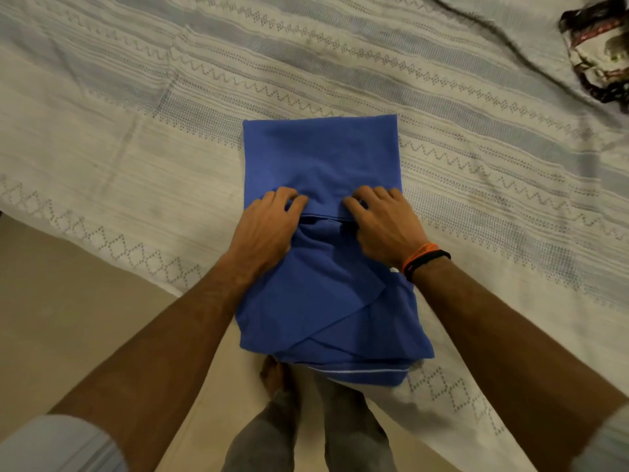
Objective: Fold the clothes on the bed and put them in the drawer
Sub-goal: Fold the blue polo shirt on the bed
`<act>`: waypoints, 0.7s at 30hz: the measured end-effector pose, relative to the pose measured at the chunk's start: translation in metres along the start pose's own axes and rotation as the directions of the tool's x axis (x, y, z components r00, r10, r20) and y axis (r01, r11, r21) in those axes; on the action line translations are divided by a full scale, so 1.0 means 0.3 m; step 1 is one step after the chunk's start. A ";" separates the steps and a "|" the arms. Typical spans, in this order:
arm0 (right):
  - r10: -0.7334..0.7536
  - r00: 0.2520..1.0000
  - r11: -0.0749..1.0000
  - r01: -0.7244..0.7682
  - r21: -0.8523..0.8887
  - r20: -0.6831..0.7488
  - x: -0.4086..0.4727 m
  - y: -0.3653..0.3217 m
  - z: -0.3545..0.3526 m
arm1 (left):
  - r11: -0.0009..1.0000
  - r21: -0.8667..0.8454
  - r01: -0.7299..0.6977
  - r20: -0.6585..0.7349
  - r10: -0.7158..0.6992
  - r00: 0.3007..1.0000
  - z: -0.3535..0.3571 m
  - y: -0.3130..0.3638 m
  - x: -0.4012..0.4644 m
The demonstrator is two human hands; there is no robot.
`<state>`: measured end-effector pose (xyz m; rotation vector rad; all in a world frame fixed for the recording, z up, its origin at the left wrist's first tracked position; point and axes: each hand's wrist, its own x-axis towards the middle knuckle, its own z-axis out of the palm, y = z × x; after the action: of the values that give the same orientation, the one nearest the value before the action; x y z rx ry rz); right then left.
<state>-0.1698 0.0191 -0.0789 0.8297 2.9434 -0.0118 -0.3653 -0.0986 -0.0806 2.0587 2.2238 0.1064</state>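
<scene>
Pale striped woven bedspread (136,131), blue cotton shirt (323,158) half-folded at its near edge. Left hand (269,226) and right hand (384,226) pinch the folded hem, fingers curled. If either grip slips, the fold probably skews.

Two bare forearms are reaching forward and slightly inward from the bottom corners. The left hand (269,223) is lying palm down with its fingers curling at the tips. The right hand (384,223) is mirroring it close beside, fingers bent, its wrist wearing orange and black bands (423,258).
</scene>
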 end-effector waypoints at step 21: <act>0.167 0.974 0.941 -0.204 0.270 0.156 0.075 0.051 0.032 | 0.969 -0.169 0.180 0.124 -0.160 0.979 0.043 -0.051 0.086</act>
<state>-0.1803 0.0437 -0.0902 1.0952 2.7652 -0.4702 -0.3807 -0.0743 -0.0963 1.7319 2.2234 0.1681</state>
